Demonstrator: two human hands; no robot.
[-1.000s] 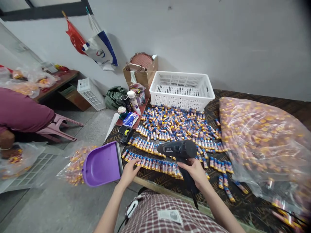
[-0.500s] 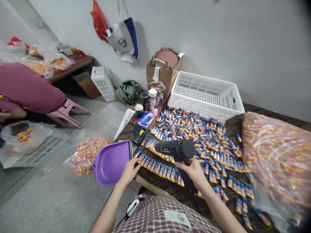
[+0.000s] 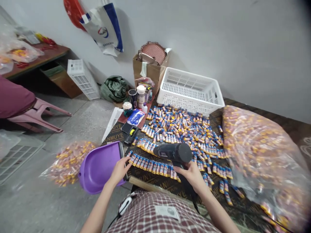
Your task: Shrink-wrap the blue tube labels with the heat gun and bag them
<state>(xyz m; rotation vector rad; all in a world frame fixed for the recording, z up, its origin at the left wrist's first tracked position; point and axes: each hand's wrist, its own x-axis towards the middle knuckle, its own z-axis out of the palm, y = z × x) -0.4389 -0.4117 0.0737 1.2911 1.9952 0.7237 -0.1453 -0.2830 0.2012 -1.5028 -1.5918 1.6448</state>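
Note:
A black hair dryer (image 3: pixel 173 152) is gripped at its handle by my right hand (image 3: pixel 190 174), with its nozzle pointing left over the small tubes. My left hand (image 3: pixel 121 168) is at the left end of a front row of blue and yellow capped tubes (image 3: pixel 153 165), thumb and fingertips closed around the end tube. Behind the dryer lies a loose heap of the same tubes (image 3: pixel 179 121). The purple dustpan (image 3: pixel 102 166) is just left of my left hand, at the table's edge.
A white basket (image 3: pixel 191 105) stands behind the heap; a large bag of tubes (image 3: pixel 259 142) lies right. Bottles, a tape dispenser (image 3: pixel 131 134) and a phone are at back left. Another filled bag (image 3: pixel 70 161) is beyond the dustpan. A person (image 3: pixel 14 98) sits far left.
The view has swung to the right, so the surroundings appear further left. My left hand stays at the row's left end, and my right hand still holds the dryer over the tubes.

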